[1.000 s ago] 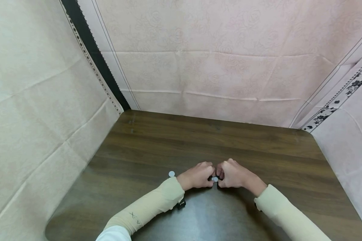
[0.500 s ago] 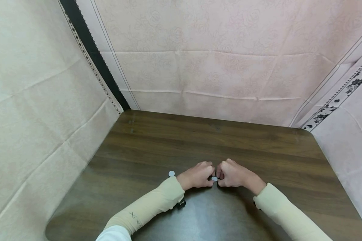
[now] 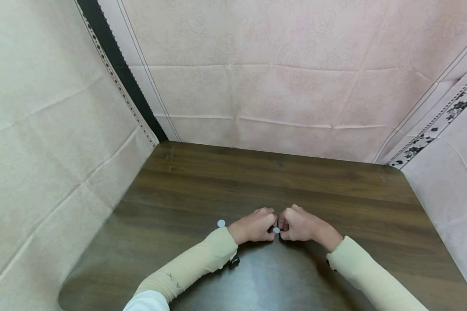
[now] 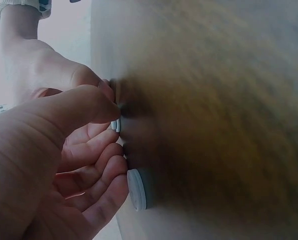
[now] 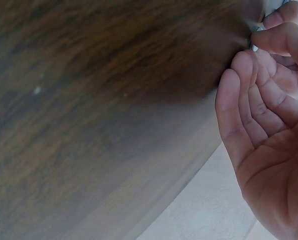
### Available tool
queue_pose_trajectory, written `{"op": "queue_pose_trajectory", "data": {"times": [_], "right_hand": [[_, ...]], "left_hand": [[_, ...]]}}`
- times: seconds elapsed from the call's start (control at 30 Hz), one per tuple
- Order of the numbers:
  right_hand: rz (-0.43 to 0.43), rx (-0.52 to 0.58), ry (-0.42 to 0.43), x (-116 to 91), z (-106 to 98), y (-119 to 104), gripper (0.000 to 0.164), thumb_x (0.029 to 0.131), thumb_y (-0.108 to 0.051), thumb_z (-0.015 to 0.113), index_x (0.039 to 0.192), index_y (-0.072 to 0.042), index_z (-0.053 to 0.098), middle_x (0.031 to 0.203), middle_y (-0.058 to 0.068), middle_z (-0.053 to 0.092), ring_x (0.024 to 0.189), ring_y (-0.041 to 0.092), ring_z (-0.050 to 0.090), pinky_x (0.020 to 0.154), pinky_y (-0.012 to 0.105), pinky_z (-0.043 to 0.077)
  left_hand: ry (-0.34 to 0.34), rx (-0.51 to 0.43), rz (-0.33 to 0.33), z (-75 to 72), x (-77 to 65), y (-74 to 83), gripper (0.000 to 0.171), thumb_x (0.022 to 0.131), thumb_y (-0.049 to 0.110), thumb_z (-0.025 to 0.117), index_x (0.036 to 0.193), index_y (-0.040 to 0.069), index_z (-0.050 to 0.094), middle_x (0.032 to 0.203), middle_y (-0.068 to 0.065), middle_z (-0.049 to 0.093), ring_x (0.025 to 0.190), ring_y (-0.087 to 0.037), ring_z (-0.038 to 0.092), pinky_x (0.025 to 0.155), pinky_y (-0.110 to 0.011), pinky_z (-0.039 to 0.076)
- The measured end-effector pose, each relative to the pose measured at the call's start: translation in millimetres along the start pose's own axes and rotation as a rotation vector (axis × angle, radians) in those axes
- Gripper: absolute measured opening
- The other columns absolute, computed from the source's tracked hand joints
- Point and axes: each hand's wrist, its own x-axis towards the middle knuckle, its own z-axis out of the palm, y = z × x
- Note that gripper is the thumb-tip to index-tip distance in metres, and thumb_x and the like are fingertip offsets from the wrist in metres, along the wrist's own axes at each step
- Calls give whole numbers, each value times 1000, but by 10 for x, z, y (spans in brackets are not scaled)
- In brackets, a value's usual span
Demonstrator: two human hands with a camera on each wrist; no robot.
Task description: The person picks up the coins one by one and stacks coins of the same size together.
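Observation:
Small white discs (image 3: pixel 276 230) sit at the tabletop between my two hands. In the left wrist view two thin white edges (image 4: pixel 116 125) lie side by side under the thumb, like discs stacked flat. My left hand (image 3: pixel 260 226) pinches them from the left with thumb and curled fingers. From the right, my right hand (image 3: pixel 300 225) has its thumb and fingertip at the same discs, which the fingers partly hide. Another round white disc (image 3: pixel 221 223) with a raised rim lies flat on the table, beyond the left wrist.
The dark wood table (image 3: pixel 202 185) has rounded corners. Pale patterned cloth (image 3: pixel 276 99) hangs behind it, with more cloth at both sides. A black strap piece (image 3: pixel 234 262) shows beneath the left sleeve's cuff.
The white shape between the hands was wider, like two overlapping discs, and now looks like a single round. My right hand has shifted very slightly left; the separate disc has stayed put.

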Motion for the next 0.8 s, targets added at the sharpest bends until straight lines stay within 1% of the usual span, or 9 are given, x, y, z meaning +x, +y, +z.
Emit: {"op": "queue_pose_trajectory", "data": {"times": [0.2, 0.4, 0.8], "right_hand": [[5, 4, -5, 5, 17, -6, 12, 80, -3, 74, 79, -15, 72, 72, -10, 68, 59, -1, 57, 57, 21, 51], [-6, 5, -3, 11, 19, 2, 12, 81, -4, 74, 80, -15, 72, 72, -10, 68, 59, -2, 58, 58, 21, 52], [-3, 5, 0, 13, 27, 27, 11, 81, -5, 75, 81, -16, 73, 74, -11, 69, 64, -2, 61, 61, 21, 54]], "left_hand": [[7, 15, 14, -4, -10, 0, 16, 92, 18, 76, 79, 13, 67, 86, 3, 56, 78, -9, 48, 69, -19, 40], [-1, 23, 1, -6, -7, 4, 18, 92, 20, 76, 79, 15, 66, 87, 3, 56, 79, -10, 49, 69, -19, 41], [-18, 9, -21, -16, -7, 18, 18, 94, 20, 76, 80, 14, 67, 90, 2, 59, 81, -9, 50, 71, -18, 43]]}}
